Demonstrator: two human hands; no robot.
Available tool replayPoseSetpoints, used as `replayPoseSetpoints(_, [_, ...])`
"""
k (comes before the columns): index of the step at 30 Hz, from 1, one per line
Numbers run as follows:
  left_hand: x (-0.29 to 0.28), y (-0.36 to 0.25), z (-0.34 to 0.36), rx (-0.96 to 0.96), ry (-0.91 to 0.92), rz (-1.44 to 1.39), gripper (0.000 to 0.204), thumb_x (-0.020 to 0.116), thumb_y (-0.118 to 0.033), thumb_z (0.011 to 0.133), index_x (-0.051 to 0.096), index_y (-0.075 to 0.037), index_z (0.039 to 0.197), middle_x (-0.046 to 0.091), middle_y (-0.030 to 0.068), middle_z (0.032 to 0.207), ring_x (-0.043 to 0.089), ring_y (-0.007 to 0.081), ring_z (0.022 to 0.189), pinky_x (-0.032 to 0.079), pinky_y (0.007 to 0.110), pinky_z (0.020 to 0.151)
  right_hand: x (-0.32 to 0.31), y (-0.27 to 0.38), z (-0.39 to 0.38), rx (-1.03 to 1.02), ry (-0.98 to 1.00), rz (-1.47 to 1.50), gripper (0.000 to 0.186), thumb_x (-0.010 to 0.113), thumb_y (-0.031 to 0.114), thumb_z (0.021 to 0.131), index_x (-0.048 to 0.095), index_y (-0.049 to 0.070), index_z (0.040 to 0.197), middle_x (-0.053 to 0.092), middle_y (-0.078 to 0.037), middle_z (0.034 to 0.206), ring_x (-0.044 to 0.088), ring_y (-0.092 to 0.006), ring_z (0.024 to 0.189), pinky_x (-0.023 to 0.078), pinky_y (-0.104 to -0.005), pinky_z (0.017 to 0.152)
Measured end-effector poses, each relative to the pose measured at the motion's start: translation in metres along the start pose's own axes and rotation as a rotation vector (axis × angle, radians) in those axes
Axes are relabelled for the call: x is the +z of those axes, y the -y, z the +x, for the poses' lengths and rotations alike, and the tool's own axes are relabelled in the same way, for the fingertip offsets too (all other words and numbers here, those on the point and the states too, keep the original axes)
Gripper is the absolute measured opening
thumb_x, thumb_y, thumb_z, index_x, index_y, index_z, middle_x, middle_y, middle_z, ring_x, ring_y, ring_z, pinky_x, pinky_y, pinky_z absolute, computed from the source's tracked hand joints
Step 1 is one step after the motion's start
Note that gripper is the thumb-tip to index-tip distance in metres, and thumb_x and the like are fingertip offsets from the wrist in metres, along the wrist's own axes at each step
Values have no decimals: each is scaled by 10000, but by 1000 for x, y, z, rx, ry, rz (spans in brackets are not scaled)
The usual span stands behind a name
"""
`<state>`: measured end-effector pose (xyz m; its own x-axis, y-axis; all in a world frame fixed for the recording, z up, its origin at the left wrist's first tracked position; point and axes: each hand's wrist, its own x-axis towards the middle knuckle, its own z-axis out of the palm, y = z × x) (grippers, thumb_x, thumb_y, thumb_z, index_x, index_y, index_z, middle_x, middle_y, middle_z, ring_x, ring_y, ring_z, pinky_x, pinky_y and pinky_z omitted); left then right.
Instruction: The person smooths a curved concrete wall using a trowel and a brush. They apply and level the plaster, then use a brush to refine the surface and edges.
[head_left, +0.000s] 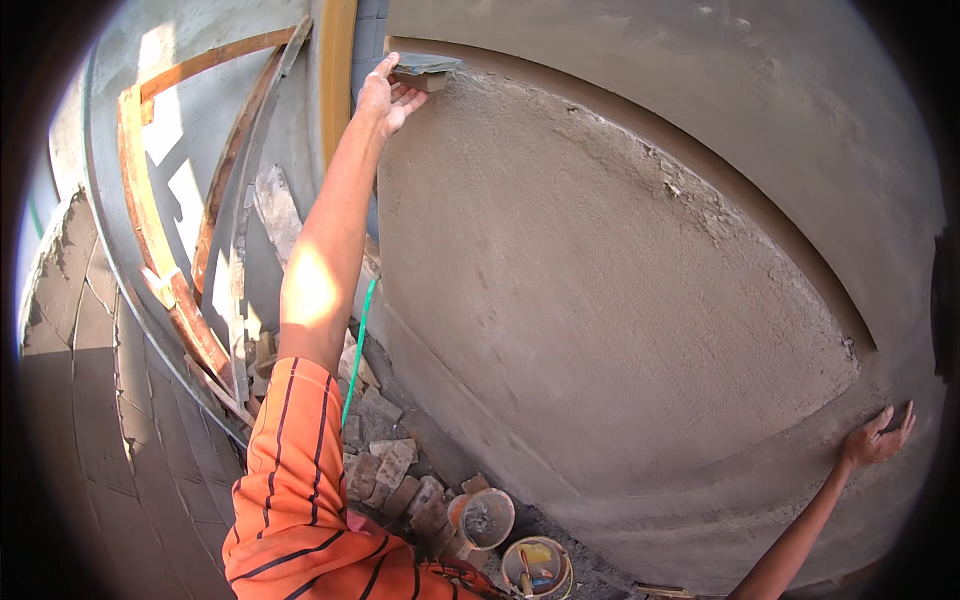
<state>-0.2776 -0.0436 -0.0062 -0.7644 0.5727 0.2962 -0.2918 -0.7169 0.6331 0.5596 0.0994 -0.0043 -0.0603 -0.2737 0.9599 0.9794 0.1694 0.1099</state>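
High up at the wall's left edge, my left hand [388, 97] is closed on a small flat block [425, 78] with a blue-grey top, thumb above and fingers underneath. What the block is made of cannot be made out. Lower on the far right, my right hand [880, 437] lies open against the grey plastered wall [600, 280], fingers spread and holding nothing. Between the hands runs a long brown band [690, 165]; whether it is a batten or a shaded recess is unclear. Rough, crumbly mortar [675, 185] lines its lower side.
Broken bricks [395, 465] lie along the wall's foot, with a bucket of grey mix [487, 518] and a second bucket holding tools [568, 567] beside them. Wooden boards [150, 220] lean at the left. A green hose or rod [360, 345] stands near my left arm.
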Motion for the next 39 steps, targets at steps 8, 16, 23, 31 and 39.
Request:
replayPoseSetpoints(8, [-37, -17, 102, 78, -142, 38, 540, 621, -306, 881, 377, -3, 1256, 366, 207, 1171, 450, 322, 1079, 458, 495, 945, -5, 9, 6, -31, 35, 44, 369, 486, 190, 944, 538, 0, 1256, 520, -192, 1302, 459, -335, 1232, 323, -411, 1057])
replayPoseSetpoints(16, [-34, -24, 145, 2, -121, 5, 497, 637, -302, 872, 405, 14, 1177, 391, 173, 1079, 476, 268, 978, 516, 417, 839, -2, -9, 1, -13, 58, 48, 379, 486, 191, 936, 538, -6, 1256, 535, -197, 1282, 474, -341, 1212, 334, -402, 1042])
replayPoseSetpoints(23, [-14, -17, 113, -65, -23, 98, 597, 644, -320, 853, 357, 72, 1200, 372, 160, 1067, 458, 249, 993, 519, 380, 869, -3, -3, 7, -25, 66, 28, 373, 514, 174, 900, 570, -29, 1208, 564, -219, 1240, 503, -361, 1175, 351, -414, 1026])
replayPoseSetpoints(31, [64, 17, -6, -15, 121, 148, 639, 633, -289, 861, 284, 68, 1258, 344, 195, 1099, 438, 285, 1054, 502, 412, 937, -7, 17, 9, 4, 10, 29, 383, 540, 264, 908, 591, 48, 1220, 549, -186, 1279, 470, -350, 1224, 331, -439, 1040])
replayPoseSetpoints(39, [130, 48, -100, -38, 279, 161, 756, 643, -257, 865, 158, 99, 1322, 265, 225, 1222, 363, 365, 1189, 469, 473, 1011, -14, 34, 6, 133, 2, -8, 410, 533, 366, 908, 546, 198, 1282, 459, -122, 1368, 389, -300, 1285, 251, -492, 1071])
